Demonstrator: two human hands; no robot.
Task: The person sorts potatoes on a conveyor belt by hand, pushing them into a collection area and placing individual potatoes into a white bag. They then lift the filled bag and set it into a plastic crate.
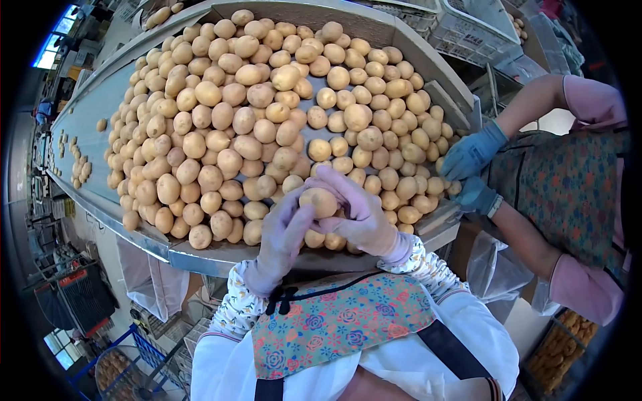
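Observation:
Both my hands, in thin pale gloves, meet over the near edge of a big heap of potatoes point(227, 120). Between them is one round potato point(319, 202). My left hand point(284, 230) has its fingers curled round the potato's left side. On the other side, my right hand point(358, 214) wraps it, fingers over the top and right. Several loose potatoes lie just beyond and below my hands on the metal sorting table point(214, 262).
At the right a co-worker in blue gloves point(475, 150) touches potatoes at the table's end. White crates point(475, 30) stand at the back right. Plastic bags point(154, 277) hang below the table's near edge. A blue-framed cart point(144, 354) is at lower left.

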